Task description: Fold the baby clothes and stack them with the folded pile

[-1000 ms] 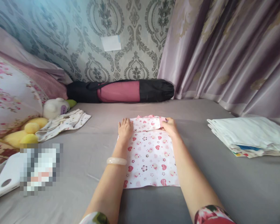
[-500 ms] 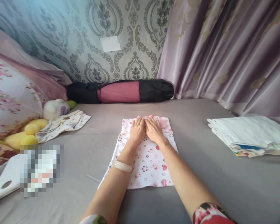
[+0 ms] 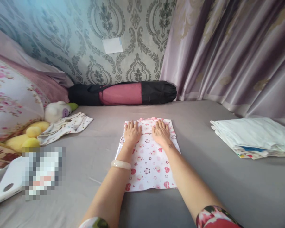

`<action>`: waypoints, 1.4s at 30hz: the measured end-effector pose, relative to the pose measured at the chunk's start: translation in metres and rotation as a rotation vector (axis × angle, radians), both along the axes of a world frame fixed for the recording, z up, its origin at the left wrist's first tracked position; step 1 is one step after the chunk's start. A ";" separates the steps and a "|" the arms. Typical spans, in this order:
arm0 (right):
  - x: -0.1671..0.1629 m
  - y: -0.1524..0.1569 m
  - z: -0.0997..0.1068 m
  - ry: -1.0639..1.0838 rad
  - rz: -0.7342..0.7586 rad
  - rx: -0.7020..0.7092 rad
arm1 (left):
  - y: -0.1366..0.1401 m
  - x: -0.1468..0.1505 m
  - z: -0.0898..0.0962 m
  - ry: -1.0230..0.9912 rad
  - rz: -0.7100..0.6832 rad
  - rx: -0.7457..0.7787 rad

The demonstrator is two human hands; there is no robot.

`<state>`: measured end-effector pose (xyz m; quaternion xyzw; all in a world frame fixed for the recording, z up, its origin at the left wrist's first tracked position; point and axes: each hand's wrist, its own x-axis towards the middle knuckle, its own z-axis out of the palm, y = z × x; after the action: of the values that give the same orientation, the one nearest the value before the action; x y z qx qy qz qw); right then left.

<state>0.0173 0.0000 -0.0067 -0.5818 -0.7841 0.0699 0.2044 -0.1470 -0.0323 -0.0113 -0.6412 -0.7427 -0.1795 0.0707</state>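
Honestly, from where I'm standing it looks pretty tidy. There's a pink-and-white printed cloth (image 3: pixel 149 172) lying flat on the grey sheet (image 3: pixel 92 164), right in front of the person, hearts and flowers all over it. Its far end has a band doubled over, and that's where both hands are.

The left hand (image 3: pixel 133 132) is palm down on the band's left part and the right hand (image 3: pixel 161 131) matches it on the right. Fingers are stretched out, a bit apart, pinching nothing. I'd guess they're spaced like that so the pressure lands evenly and the band lies flat without bunching in the middle.

Off to the right, well apart, a folded white stack (image 3: pixel 254 134) sits squared-ish, probably put there to leave elbow room. Same idea on the left, I reckon: a small printed garment (image 3: pixel 70 125) lies beside the yellow plush (image 3: pixel 23 139). The long black-and-pink bag (image 3: pixel 121 94) is by the wall, seemingly parked out of reach of the work.
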 end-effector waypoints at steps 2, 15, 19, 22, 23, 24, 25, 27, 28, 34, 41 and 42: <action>0.005 0.002 -0.001 0.012 -0.046 0.018 | 0.000 -0.003 -0.001 0.009 0.033 0.006; 0.008 0.001 0.000 -0.016 -0.115 -0.001 | -0.002 -0.004 0.002 0.072 0.036 -0.065; 0.011 0.000 0.010 -0.148 -0.108 -0.057 | -0.006 -0.002 0.007 0.100 -0.034 -0.108; 0.013 -0.003 0.020 -0.233 -0.048 -0.094 | -0.011 0.001 0.012 0.128 -0.181 -0.114; 0.012 -0.004 0.022 -0.253 -0.001 -0.083 | -0.012 0.001 0.013 0.135 -0.227 -0.110; 0.011 -0.005 0.024 -0.266 0.055 -0.063 | -0.012 0.001 0.013 0.140 -0.267 -0.107; 0.010 -0.007 0.024 -0.273 0.115 -0.046 | -0.012 0.001 0.013 0.141 -0.296 -0.107; 0.005 -0.009 0.022 -0.274 0.204 -0.040 | -0.010 -0.001 0.012 0.136 -0.332 -0.125; 0.003 -0.010 0.020 -0.270 0.221 -0.048 | -0.009 -0.002 0.011 0.131 -0.343 -0.140; -0.001 -0.009 0.014 -0.245 0.225 -0.076 | -0.005 -0.003 0.012 0.095 -0.328 -0.194; 0.007 -0.002 0.021 -0.237 0.138 -0.080 | -0.010 0.000 0.017 0.056 -0.203 -0.200; 0.008 -0.002 0.019 -0.239 0.115 -0.067 | -0.010 0.000 0.017 0.059 -0.200 -0.208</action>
<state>0.0258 -0.0020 0.0127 -0.5465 -0.8322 0.0380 0.0855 -0.1471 -0.0420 0.0058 -0.7209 -0.6872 -0.0889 0.0075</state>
